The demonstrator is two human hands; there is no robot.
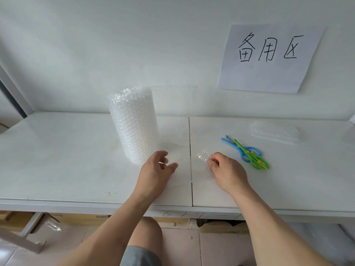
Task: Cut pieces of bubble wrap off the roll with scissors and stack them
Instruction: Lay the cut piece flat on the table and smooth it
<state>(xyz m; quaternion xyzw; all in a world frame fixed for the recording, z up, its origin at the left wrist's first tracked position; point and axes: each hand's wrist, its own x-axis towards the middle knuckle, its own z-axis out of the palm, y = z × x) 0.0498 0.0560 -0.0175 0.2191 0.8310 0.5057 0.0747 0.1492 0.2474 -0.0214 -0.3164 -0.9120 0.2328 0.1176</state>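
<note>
The bubble wrap roll (pixel 134 125) stands upright on the white table (pixel 57 160), left of centre. A loose clear sheet (pixel 178 120) runs from the roll to the right, hard to see against the wall. My right hand (pixel 226 171) pinches the sheet's lower corner (pixel 201 156) near the table seam. My left hand (pixel 155 171) hovers by the roll's base, fingers loosely curled; whether it touches the sheet is unclear. Blue scissors (pixel 241 147) and green scissors (pixel 253 157) lie crossed to the right of my right hand. A stack of cut pieces (pixel 274 132) lies at the back right.
A paper sign with handwritten characters (pixel 269 58) hangs on the wall at the right. A dark seam (pixel 190 154) splits the table top. Cardboard boxes (pixel 221 227) and my knee (pixel 148 233) are under the table's front edge.
</note>
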